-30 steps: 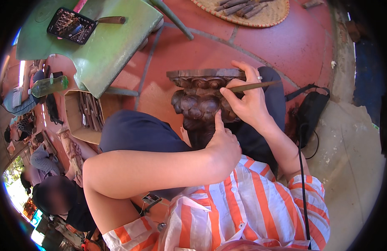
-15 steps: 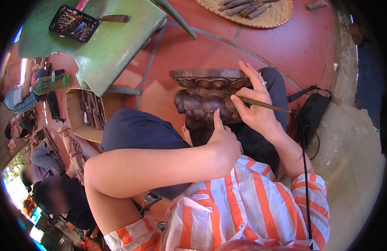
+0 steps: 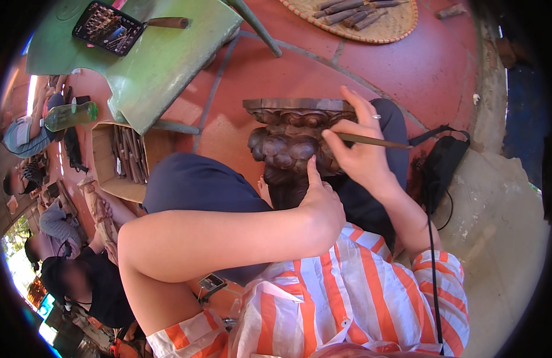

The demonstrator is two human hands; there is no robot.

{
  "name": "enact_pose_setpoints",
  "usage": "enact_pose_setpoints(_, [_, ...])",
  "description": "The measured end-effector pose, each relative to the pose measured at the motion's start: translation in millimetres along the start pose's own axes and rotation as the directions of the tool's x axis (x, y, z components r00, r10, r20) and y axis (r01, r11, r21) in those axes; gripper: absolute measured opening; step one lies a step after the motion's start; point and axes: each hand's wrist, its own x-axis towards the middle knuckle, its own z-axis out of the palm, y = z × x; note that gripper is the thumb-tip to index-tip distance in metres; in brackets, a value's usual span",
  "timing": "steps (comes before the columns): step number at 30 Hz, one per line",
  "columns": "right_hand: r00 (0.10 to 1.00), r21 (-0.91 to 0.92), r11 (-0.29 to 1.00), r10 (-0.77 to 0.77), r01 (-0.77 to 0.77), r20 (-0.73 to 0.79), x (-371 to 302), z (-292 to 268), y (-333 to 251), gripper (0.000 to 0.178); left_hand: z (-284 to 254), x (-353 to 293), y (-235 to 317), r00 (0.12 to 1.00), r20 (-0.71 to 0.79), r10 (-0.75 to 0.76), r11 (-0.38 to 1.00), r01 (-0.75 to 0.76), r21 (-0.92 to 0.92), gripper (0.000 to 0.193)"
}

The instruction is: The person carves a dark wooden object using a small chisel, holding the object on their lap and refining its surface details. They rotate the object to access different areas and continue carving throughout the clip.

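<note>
A dark brown carved wooden piece, with rounded lobes under a flat-edged top, stands between my legs. My left hand grips its near side; the index finger is stretched onto the carved lobes, and the other fingers are partly hidden. In my right hand a thin brown stick-like tool is pinched between thumb and fingers, its inner end close to the carving's right side. That end is mostly covered by the fingers. Some of the right fingers reach up beside the carving's top edge.
A green chair at upper left bears a phone and a wooden-handled tool. Several tools lie on a woven tray; more stand in a cardboard box. A black bag sits right. Co-workers sit at left.
My right hand has shifted slightly left with the tool, closer over the carving. My left hand and the carving stay nearly in place.
</note>
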Motion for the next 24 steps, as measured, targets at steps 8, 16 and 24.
enact_pose_setpoints(8, [0.997, 0.067, 0.997, -0.045, 0.041, 0.056, -3, -9, 7, 0.012, -7, -6, 0, 1.000, 0.028, -0.004, 0.999, 0.003, 0.035, 0.045])
enact_pose_setpoints(16, [0.994, -0.062, 0.996, -0.057, 0.062, 0.090, 1, -5, -5, 0.010, -6, -7, 1, 1.000, -0.006, 0.006, 1.000, -0.006, 0.028, 0.044])
enact_pose_setpoints(24, [0.997, -0.027, 1.000, -0.011, 0.013, 0.075, 6, 1, -9, 0.009, -2, -7, 0, 1.000, -0.024, 0.010, 0.999, -0.009, 0.033, 0.045])
